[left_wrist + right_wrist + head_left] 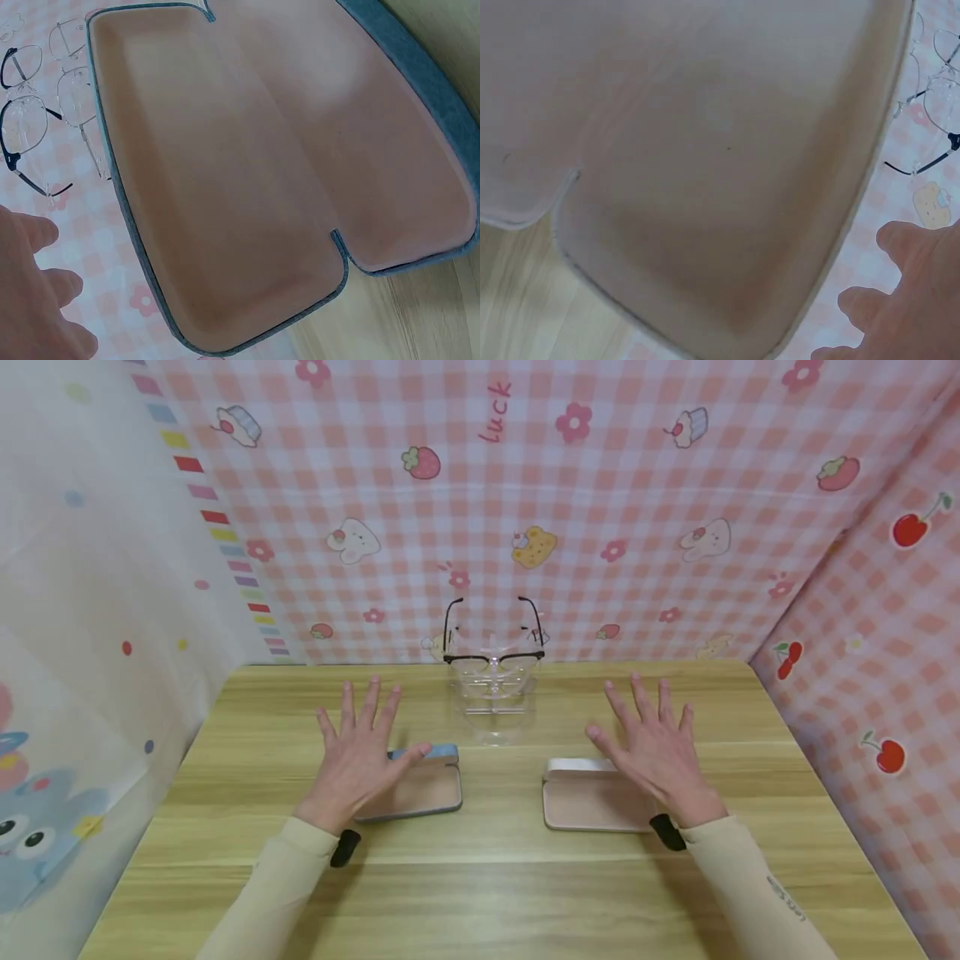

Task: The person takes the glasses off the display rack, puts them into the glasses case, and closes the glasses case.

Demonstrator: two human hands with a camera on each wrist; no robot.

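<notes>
My left hand (358, 768) is spread with fingers straight, over the left part of an open blue glasses case (431, 792). The lining of that case (217, 165) is beige with nothing in it. On the other side my right hand (662, 758), fingers also spread, overlaps the right end of an open white glasses case (588, 803). Its pale pinkish lining (727, 187) shows nothing inside. Between and beyond the hands, black-topped glasses (468, 658) sit on a clear display stand (495, 731). Thin-rimmed glasses (75, 94) show beside them in the left wrist view.
The wooden table (480, 893) meets a pink checked cloth (480, 518) at its back edge. Another checked cloth with cherries (892, 652) hangs on the right, and a white patterned cloth (82, 568) on the left. A dark wrist strap (345, 848) shows at the left sleeve.
</notes>
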